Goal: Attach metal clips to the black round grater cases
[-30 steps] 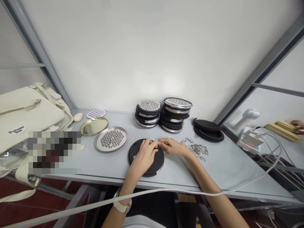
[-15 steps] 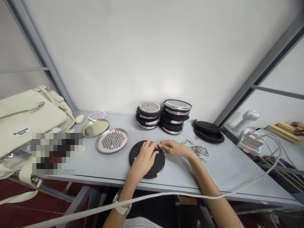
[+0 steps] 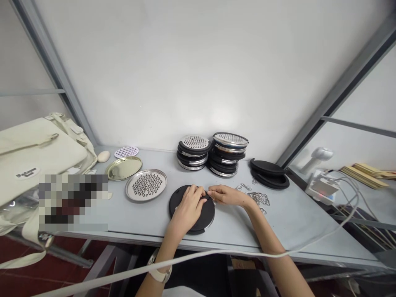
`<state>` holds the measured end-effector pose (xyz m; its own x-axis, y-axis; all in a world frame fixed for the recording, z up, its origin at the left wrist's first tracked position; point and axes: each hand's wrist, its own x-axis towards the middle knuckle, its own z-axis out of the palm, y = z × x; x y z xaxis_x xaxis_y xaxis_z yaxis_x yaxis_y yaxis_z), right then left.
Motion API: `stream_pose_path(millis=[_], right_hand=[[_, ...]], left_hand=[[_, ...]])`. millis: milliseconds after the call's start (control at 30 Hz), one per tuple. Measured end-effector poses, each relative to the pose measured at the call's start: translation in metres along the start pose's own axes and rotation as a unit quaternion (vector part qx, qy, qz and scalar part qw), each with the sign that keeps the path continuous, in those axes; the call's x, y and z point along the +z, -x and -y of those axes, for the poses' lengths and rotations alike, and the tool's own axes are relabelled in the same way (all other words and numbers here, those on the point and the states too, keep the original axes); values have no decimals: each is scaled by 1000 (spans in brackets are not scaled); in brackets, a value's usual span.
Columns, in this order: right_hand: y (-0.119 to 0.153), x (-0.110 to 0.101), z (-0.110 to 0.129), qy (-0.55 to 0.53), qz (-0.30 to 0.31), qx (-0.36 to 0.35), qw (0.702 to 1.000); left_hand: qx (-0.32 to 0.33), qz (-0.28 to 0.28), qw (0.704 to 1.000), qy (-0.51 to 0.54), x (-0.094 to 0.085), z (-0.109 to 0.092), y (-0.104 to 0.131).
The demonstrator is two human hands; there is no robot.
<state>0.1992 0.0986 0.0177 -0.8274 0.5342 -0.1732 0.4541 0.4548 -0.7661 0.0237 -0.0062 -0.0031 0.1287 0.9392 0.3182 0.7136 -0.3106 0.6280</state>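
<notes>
A black round grater holder with a silvery rim showing at lower right lies flat on the table in front of me. My left hand rests over it with curled fingers, gripping it near its upper right edge. At that same edge my right hand is closed in a pinch on a small metal clip, mostly covered by the fingers. Just right of that hand lies a loose heap of metal clips. To the left are a round metal grater plate and a plain gold-coloured disc.
Two stacks of round graters, a left stack and a right stack, stand by the wall. Black holders lie at right. A cream bag occupies the left end. A white cable crosses before my forearms.
My hands stay at the holder's upper right edge with barely any movement. The view has shifted slightly. Another person's hand at the far right is no longer visible.
</notes>
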Motion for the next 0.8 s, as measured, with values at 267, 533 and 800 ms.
stream_pose_path(millis=[267,533,800], right_hand=[[5,-2,-3,-50,34,14,998],[6,-2,-2,-67,50,19,996],[8,-3,2,-76,60,26,995]], left_hand=[[3,-1,1000,8,0,0,0],[1,-2,1000,11,-1,0,-1],[2,-4,1000,12,-1,0,-1]])
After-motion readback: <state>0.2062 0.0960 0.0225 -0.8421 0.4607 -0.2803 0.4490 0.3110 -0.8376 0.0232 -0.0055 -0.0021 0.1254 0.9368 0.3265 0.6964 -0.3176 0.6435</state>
